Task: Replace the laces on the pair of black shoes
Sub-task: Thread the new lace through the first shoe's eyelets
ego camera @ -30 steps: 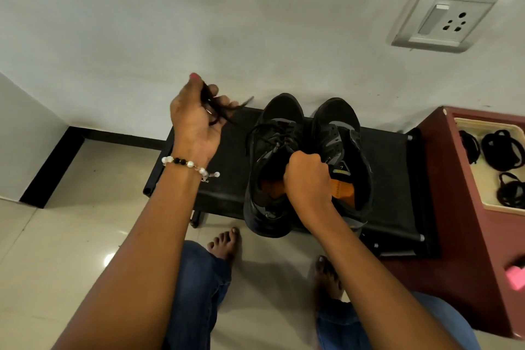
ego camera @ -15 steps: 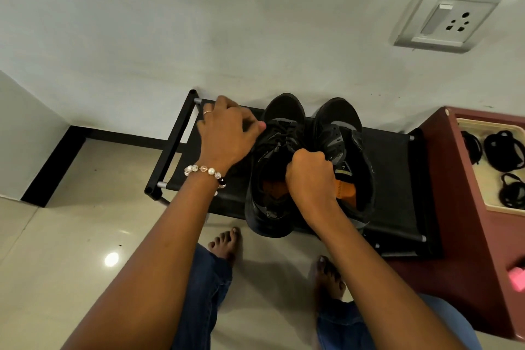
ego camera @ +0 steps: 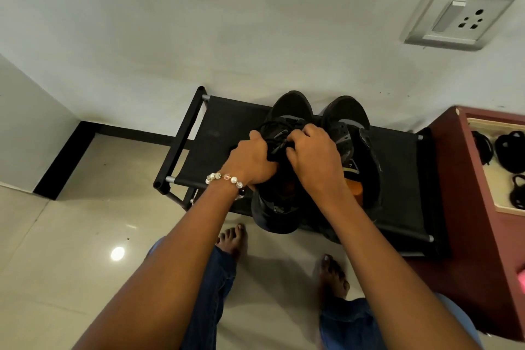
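Both hands [ego camera: 284,156] apparently pinch the left shoe's [ego camera: 279,207] laces [ego camera: 277,133].

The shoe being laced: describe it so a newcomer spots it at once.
Find the black rack against the wall, beside the red cabinet. Two black shoes stand on it; it is the left shoe, farther from the cabinet, the only one with both hands on its laces.

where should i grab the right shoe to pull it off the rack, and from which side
Take the right shoe by its heel collar, around the open mouth, coming from the near side. Its toe points toward the wall and its heel overhangs the front edge of the rack, so the heel is nearest. Both hands, left and right, are busy on the left shoe.
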Available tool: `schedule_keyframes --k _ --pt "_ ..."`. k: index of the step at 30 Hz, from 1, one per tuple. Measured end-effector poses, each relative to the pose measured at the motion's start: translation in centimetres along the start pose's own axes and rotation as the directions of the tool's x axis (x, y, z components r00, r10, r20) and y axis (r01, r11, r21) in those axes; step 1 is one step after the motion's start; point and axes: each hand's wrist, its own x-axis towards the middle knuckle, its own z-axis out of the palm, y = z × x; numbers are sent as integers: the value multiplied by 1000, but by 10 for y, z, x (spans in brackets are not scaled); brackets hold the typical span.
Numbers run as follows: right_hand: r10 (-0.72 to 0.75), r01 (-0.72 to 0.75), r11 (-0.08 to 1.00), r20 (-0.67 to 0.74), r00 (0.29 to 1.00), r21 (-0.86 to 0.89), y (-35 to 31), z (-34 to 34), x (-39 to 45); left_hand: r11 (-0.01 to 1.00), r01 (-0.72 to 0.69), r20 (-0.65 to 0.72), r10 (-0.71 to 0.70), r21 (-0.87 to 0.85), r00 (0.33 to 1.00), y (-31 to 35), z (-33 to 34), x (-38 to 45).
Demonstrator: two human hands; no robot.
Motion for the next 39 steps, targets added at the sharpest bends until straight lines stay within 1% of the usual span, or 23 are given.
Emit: schedule_keyframes --k 3,7,8,10,13,15,17,19,21,22,24,26,28,29,30,31,33,34,35,36,37,38,39 --pt "1 -1 1000 -69 998 0 -1 6 0 999 33 -58 -34 -26 998 5 6 -2" --pt "7 3 997 -135 991 71 -3 9 0 997 77 -146 -75 12 987 11 14 -1" --pt "41 -24 993 -142 989 118 -3 8 0 996 92 -149 -88 17 985 12 15 0" --pt "189 -145 949 -137 972 280 -1 2 1 992 118 -133 -112 43 985 13 15 0" --pt "451 -392 786 -11 892 479 5 -7 4 990 89 -107 -77 107 991 14 12 -1" --pt "491 -459 727 80 867 510 9 -10 6 990 70 -111 -57 123 992 14 11 -3" --pt "418 -413 738 119 901 533 6 -17 7 990 68 -105 -55 122 993 13 11 -2" --pt "236 -255 835 102 966 487 6 -21 8 991 71 -88 -62 109 994 12 10 0" --pt "72 -101 966 128 989 239 7 -22 8 993 81 -78 -74 90 994 12 9 1" --pt "24 -39 994 144 989 102 7 -22 7 993 84 -80 -77 83 994 12 9 1" --pt "-35 43 998 135 990 -55 7 -20 5 993 90 -93 -83 82 992 12 10 1" --pt "-68 71 995 46 997 -69 6 -18 4 992 90 -106 -80 91 991 12 11 1" --pt "-9 14 994 -53 999 108 5 -19 4 991 87 -106 -76 102 992 12 11 1" --pt "67 -43 963 -84 994 265 7 -19 4 991 86 -104 -75 107 992 12 11 0" --pt "161 -100 888 -100 982 449 10 -21 6 990 88 -100 -77 109 992 11 10 1" --pt "264 -153 754 -82 961 639 13 -23 7 990 91 -93 -82 108 992 10 9 1" --pt "416 -231 335 76 906 913 15 -27 10 991 100 -70 -94 90 993 9 8 2" --pt "447 -259 118 182 876 959 13 -29 10 991 103 -61 -98 81 993 10 8 2" --pt "452 -285 -63 282 846 956 11 -29 11 992 103 -54 -99 75 994 10 8 2" --pt "443 -316 -165 356 823 934 9 -30 12 992 100 -54 -96 75 994 11 9 2" --pt "427 -351 -171 390 816 921 8 -30 13 992 98 -57 -94 78 994 12 10 2" --pt "402 -379 -91 382 832 921 6 -31 13 992 95 -61 -90 82 994 12 11 2" --pt "366 -391 57 345 864 919 6 -30 12 992 91 -66 -86 88 994 12 12 3"
